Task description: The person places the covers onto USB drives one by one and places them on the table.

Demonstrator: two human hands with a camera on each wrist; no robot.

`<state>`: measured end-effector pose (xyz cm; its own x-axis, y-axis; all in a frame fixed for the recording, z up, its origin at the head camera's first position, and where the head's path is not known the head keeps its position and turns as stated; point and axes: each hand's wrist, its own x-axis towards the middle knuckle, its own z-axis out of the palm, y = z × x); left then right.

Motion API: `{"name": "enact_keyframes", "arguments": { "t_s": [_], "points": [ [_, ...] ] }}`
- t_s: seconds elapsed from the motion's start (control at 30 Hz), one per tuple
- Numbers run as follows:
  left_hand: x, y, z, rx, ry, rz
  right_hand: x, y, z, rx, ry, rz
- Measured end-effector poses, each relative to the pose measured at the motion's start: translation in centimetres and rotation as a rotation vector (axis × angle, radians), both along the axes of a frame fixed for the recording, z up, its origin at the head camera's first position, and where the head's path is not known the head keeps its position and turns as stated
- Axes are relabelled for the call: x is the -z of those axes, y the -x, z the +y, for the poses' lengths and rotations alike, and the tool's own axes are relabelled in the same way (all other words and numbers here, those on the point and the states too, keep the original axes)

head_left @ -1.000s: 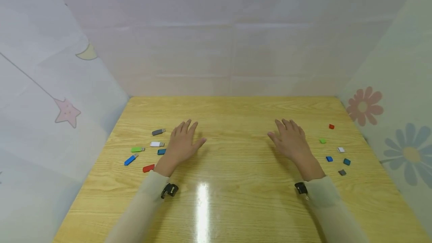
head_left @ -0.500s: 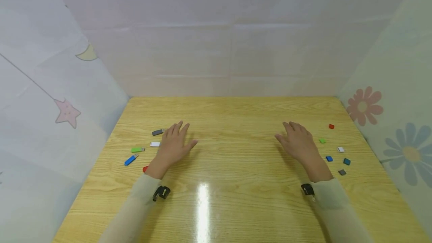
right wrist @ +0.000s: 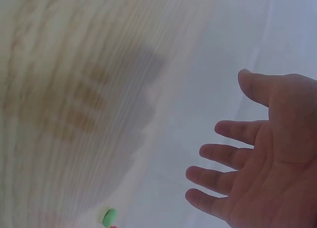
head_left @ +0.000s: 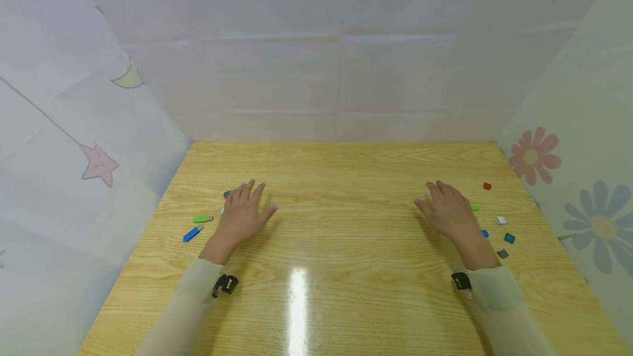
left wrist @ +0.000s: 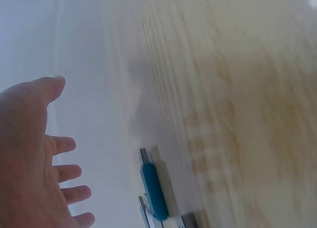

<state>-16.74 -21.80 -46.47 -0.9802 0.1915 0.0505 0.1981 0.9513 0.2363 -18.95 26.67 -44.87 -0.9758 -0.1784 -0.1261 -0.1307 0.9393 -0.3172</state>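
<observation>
My left hand (head_left: 239,218) hovers with spread fingers over the USB sticks at the table's left, holding nothing. Beside it lie a green USB stick (head_left: 201,218) and a blue USB stick (head_left: 192,234). A grey USB stick (head_left: 227,194) peeks out at its fingers; a white one is almost covered. In the left wrist view a teal USB stick (left wrist: 155,191) lies below the hand. On the other side my right hand (head_left: 452,216), also empty with fingers extended, is nearest the green cap (head_left: 475,207) and the blue cap (head_left: 485,233), partly covering both.
Further right on the wooden table (head_left: 341,235) lie a red cap (head_left: 487,186), a white cap (head_left: 501,220), a teal cap (head_left: 510,238) and a grey cap (head_left: 503,254). Printed sheets (head_left: 336,87) enclose the table at the back and sides.
Both hands have moved apart, the left toward the USB sticks and the right toward the caps. The left now covers the red and teal sticks in the head view.
</observation>
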Motion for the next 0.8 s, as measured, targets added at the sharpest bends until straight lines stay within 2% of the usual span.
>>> {"name": "enact_keyframes", "arguments": {
  "t_s": [0.27, 0.5, 0.8],
  "points": [
    [0.3, -0.5, -2.1, -0.051, -0.007, -0.016, -0.6, -0.5, 1.0, 0.018, 0.016, -0.024],
    [0.1, -1.0, -3.4, -0.063, -0.029, -0.012, -0.1, -0.6, 2.2, 0.031, 0.009, -0.028],
    [0.4, -2.2, -6.1, -0.093, -0.019, -0.021, 0.1, -0.5, 3.7, 0.039, -0.025, -0.043]
  ]
}}
